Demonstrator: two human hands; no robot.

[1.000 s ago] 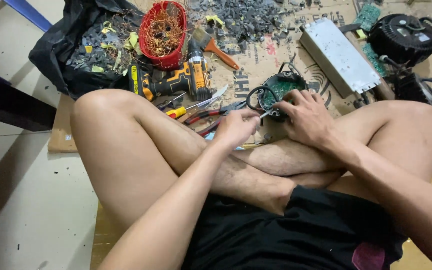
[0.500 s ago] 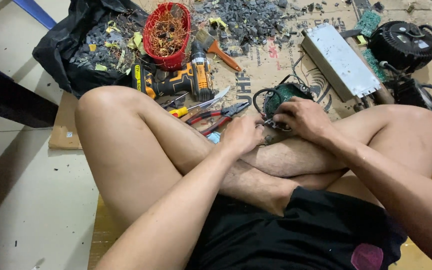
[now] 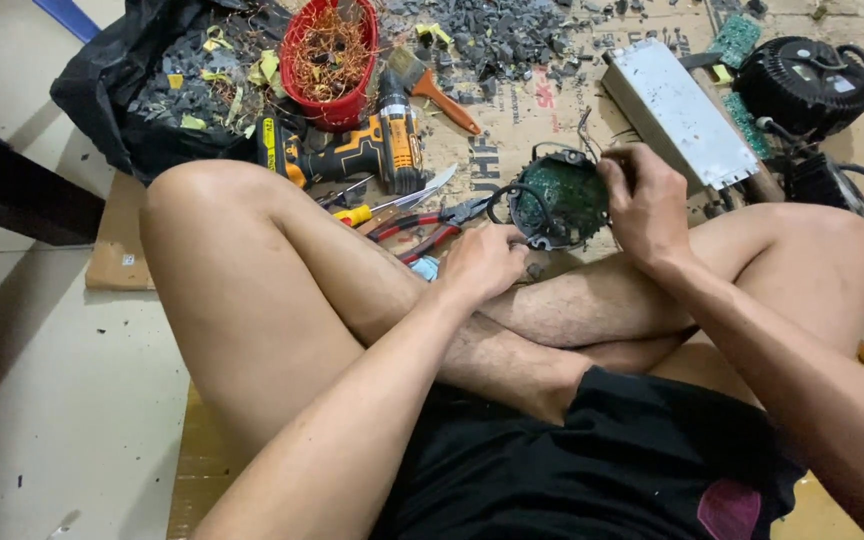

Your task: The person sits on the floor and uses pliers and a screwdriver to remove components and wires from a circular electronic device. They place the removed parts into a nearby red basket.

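I sit cross-legged on cardboard (image 3: 497, 145). My right hand (image 3: 650, 205) grips a round green circuit board (image 3: 557, 195) in a black casing with loose wires, lifted off my shin and tilted toward me. My left hand (image 3: 482, 265) rests on my shin just below and left of the board, fingers curled. Whether anything is inside them is hidden.
Red-handled pliers (image 3: 422, 228), a yellow-handled screwdriver (image 3: 357, 213) and a yellow-black drill (image 3: 362, 150) lie left of the board. Behind are a red basket of copper wire (image 3: 332, 55), a brush (image 3: 437, 88), a silver metal box (image 3: 677, 110), a round black housing (image 3: 802, 85) and a black bag of scraps (image 3: 142, 95).
My right hand has lifted the round board off my leg and tipped it up. My left hand has drawn back a little onto my shin.
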